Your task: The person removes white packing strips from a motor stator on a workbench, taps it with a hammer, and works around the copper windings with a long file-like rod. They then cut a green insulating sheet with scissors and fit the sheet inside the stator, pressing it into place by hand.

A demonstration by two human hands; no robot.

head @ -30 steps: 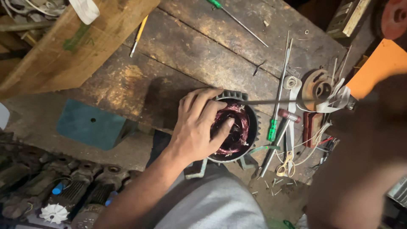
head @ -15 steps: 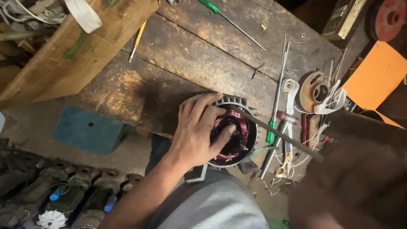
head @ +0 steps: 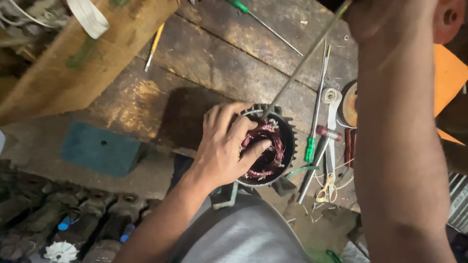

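The left hand still presses on the motor stator at centre frame on the tabletop, fingers in its copper windings. The right hand has risen to the upper right, clenched on a thin rod, tip now at the rim.

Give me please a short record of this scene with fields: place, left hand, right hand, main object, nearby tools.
place: worn wooden workbench
main object: finned motor stator with reddish copper windings
left hand: resting on the stator, fingers pressing into the windings
right hand: raised near the camera, gripping a long thin metal rod whose tip meets the stator rim
nearby tools: green-handled screwdriver, scissors, yellow pencil
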